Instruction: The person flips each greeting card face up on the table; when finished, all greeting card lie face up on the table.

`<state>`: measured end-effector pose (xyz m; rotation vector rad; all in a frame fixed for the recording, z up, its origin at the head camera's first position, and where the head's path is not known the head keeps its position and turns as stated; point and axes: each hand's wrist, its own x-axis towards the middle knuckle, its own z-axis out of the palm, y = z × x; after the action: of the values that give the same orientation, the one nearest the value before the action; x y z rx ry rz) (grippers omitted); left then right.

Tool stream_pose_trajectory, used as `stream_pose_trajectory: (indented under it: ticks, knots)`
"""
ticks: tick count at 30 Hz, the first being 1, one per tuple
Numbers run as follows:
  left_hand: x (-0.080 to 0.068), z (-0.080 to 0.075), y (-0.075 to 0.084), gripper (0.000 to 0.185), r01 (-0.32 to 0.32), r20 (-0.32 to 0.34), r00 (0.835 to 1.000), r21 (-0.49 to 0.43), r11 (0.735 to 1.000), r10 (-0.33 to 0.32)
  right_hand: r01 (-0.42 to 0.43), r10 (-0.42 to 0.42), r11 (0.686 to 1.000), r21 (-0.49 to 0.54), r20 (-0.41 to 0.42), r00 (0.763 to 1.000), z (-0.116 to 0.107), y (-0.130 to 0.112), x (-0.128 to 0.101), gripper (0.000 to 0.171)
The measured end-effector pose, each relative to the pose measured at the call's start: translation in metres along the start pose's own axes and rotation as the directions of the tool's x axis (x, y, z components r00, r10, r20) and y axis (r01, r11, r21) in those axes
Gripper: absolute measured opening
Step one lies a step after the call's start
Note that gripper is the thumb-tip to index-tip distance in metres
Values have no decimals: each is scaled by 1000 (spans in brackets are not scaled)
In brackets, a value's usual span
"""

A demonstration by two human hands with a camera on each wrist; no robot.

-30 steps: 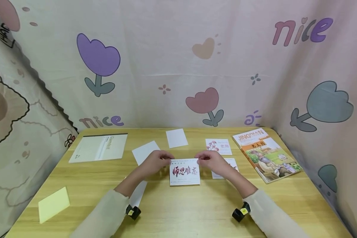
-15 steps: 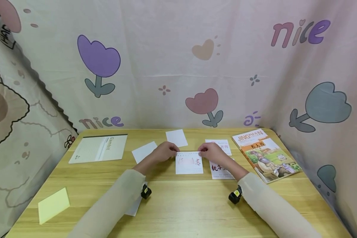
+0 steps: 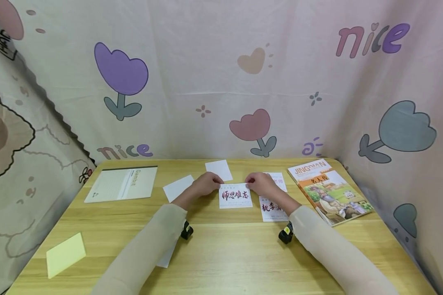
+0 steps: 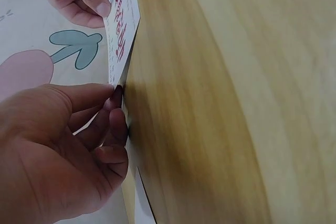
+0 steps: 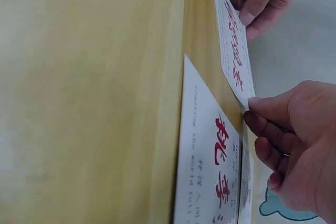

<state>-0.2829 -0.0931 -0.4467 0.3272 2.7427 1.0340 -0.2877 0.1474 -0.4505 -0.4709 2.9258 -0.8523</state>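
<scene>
Left hand (image 3: 206,184) and right hand (image 3: 259,184) pinch the card (image 3: 236,196) (red lettering).

Long cream sleeves (image 3: 144,250) cover both forearms, ending just behind each bare hand. Small black wrist cameras (image 3: 186,231) with yellow-marked tops sit under each cuff. No rings visible.

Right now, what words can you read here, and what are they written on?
"师恩难忘": red, on the card that the left hand and right hand pinch; small print unreadable.
"桃李": second card; the rest is hidden.
"老师": third card, half hidden.
"JINGDIAN" and "名人传": book.
"Gambit": notebook.
"nice": curtain.
</scene>
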Motion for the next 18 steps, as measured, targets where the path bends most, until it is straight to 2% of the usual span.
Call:
stream_pose_trajectory:
  ticks: [9, 18]
  knots:
    - [2, 2, 1, 15, -4, -30, 1000, 60, 998, 5, 29, -32, 997, -72, -36, 999, -1, -1, 7, 8]
    - [3, 0, 7, 16, 1, -19, 1000, 99, 995, 1, 41, -45, 993, -110, -32, 998, -3, -2, 8, 9]
